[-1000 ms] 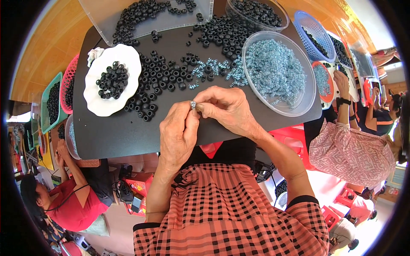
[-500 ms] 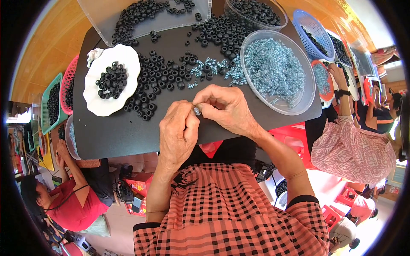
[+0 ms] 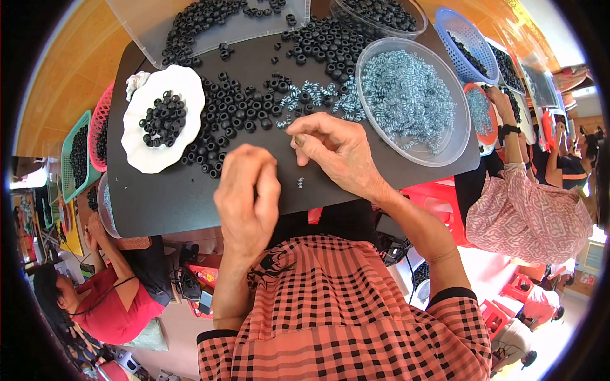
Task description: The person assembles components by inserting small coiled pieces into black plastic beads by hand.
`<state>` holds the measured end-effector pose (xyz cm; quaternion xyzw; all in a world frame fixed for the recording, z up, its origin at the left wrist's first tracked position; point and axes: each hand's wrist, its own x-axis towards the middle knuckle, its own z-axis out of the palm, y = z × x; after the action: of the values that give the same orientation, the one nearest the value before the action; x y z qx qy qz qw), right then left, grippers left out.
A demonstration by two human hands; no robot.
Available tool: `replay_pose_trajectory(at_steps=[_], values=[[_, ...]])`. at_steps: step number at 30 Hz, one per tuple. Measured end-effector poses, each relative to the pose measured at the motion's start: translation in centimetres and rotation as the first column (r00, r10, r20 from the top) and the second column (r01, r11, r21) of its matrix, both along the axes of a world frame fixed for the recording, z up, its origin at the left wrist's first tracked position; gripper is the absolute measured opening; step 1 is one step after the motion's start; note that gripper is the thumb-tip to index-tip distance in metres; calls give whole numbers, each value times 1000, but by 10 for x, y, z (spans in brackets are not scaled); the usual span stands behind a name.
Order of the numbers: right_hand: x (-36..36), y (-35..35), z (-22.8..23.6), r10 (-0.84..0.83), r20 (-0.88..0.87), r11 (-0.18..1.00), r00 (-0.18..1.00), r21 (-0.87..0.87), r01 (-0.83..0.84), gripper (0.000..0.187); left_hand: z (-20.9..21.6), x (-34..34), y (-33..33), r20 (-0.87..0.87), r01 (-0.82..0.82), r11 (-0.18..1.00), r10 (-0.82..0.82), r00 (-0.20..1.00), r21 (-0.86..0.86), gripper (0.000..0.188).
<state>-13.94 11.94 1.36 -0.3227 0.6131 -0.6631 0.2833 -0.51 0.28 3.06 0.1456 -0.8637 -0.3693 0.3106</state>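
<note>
My left hand (image 3: 246,200) hovers over the table's near edge, fingers curled in and a little blurred; whatever it may hold is hidden. To its right, my right hand (image 3: 337,152) has its thumb and forefinger slightly apart, and nothing shows between them. A single small metal coil spring (image 3: 300,182) lies on the dark table below my right hand. Beyond my hands are loose black round parts with holes (image 3: 238,105) and a scatter of pale blue-grey springs (image 3: 311,93). A clear round tub (image 3: 445,152) full of such springs stands right of my right hand.
A white scalloped plate (image 3: 136,149) of black parts sits at the left. At the back are a clear bin (image 3: 143,47) and another clear bowl (image 3: 419,25) with black parts. A blue basket (image 3: 448,32) stands far right. Co-workers sit on both sides.
My hands have parted: the left has drawn back toward me and left, while the right has stayed close by. A small spring now lies on the table below them.
</note>
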Motion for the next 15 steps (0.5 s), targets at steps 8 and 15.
replay_pose_trajectory(at_steps=[8,15], values=[[3,-1,1,17,-73,1000,997,-20,-18,13,-26,8,27,175,87,966,-45,984,-243,24],[4,1,2,13,-77,999,997,-28,-15,13,-23,7,15,148,86,975,-56,987,-206,28]])
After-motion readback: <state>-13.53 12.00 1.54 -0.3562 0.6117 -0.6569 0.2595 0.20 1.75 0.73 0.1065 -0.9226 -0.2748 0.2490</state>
